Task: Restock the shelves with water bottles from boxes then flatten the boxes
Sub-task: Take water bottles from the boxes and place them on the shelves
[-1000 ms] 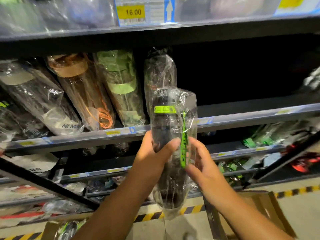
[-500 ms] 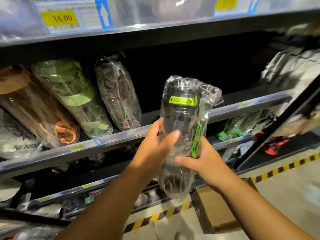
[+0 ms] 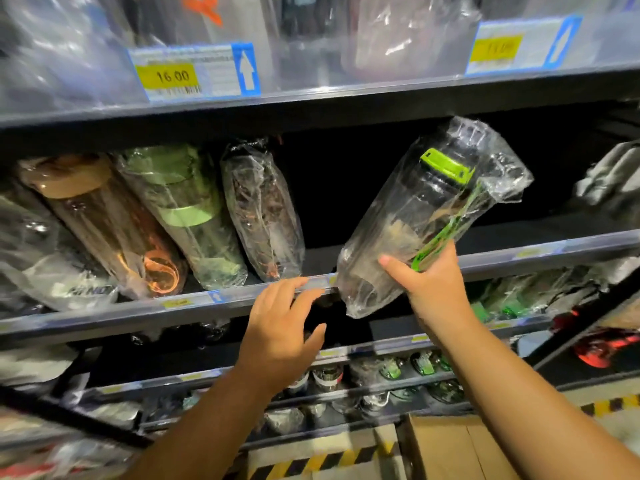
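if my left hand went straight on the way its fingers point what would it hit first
Probably the grey metal front rail of the shelf, just ahead of the left hand's fingertips; depth is unclear, so they may already touch it.

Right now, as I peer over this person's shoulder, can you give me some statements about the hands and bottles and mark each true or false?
1. The right hand holds a wrapped bottle with a green lid. True.
2. Both hands grip that bottle. False: the left hand is off it, fingers relaxed, by the shelf rail.
3. The held bottle stands upright on the shelf. False: it is tilted, top leaning right, held in front of the rail.
4. A yellow price tag on the shelf above reads 16.00. True.
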